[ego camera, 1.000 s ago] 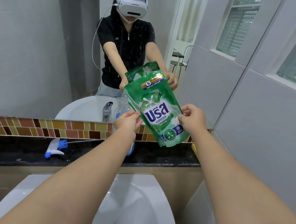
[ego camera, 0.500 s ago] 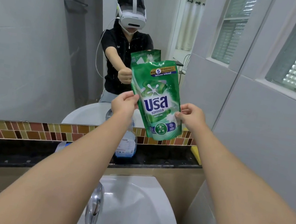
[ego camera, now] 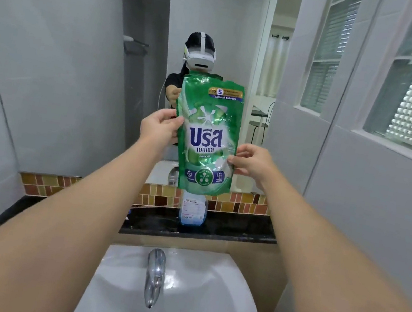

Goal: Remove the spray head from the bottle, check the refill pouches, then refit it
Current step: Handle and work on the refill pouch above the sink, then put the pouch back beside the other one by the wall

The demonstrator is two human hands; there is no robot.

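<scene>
I hold a green refill pouch [ego camera: 206, 137] upright in front of the mirror, its printed front facing me. My left hand [ego camera: 159, 128] pinches its left edge and my right hand [ego camera: 251, 161] pinches its right edge lower down. Below the pouch a clear bottle [ego camera: 192, 211] with a white label stands on the black ledge [ego camera: 236, 229]; its neck is hidden behind the pouch. The spray head is hidden behind my left forearm; only its thin tube [ego camera: 164, 205] shows beside the bottle.
A white basin [ego camera: 203, 303] with a chrome tap [ego camera: 154, 277] lies below my arms. A mosaic tile strip [ego camera: 232, 203] runs under the mirror [ego camera: 218, 36], which reflects a person in a headset. A tiled wall with windows [ego camera: 409, 107] closes the right side.
The pouch has turned from tilted to upright and risen higher before the mirror, both hands still on its edges. The view has pulled back, and my left forearm now covers the spray head.
</scene>
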